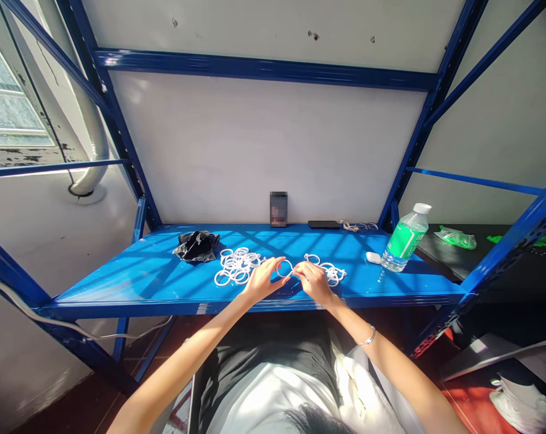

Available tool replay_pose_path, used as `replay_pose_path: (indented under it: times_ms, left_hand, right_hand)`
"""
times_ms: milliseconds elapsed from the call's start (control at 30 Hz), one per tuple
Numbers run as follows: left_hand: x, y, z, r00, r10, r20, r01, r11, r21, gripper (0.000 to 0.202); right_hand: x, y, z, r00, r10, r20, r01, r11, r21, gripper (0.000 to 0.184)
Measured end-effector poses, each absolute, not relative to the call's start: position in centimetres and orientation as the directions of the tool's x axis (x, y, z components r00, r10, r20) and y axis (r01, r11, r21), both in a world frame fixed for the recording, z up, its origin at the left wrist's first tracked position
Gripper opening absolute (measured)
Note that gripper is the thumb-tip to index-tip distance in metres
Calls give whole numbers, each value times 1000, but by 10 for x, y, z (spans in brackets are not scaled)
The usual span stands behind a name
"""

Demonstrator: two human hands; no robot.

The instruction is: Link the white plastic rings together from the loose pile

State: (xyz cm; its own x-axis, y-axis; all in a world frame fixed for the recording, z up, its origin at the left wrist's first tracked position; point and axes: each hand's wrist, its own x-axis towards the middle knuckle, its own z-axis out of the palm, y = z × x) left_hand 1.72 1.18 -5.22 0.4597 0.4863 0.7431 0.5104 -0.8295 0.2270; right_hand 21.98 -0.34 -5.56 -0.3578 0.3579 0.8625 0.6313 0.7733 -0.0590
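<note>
A thin white ring [284, 269] is held upright just above the blue shelf, near its front edge. My left hand [263, 282] grips the ring's left side between thumb and fingers. My right hand [316, 282] has its fingertips pinched at the ring's right side; whatever lies inside that pinch is too small to make out. Beside my left hand lies a heap of white rings [237, 265]. A smaller group of white rings [334, 274] sits by my right hand, partly hidden behind it.
On the blue shelf [141, 271] are a crumpled black plastic bag [196, 246], a water bottle [405, 239], a small white case [373, 258], a black flat device [323, 225] and a coiled cable [358, 226]. Blue metal posts [413, 144] frame both sides.
</note>
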Motion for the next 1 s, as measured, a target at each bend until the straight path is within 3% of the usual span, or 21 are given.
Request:
replay_pose_path:
  times_ms: [1000]
  left_hand:
    - [17,9,-51,453,501,737,519,-821,239,38]
  right_hand:
    - [217,-7,-52,-361,357,861,651,758,-41,17]
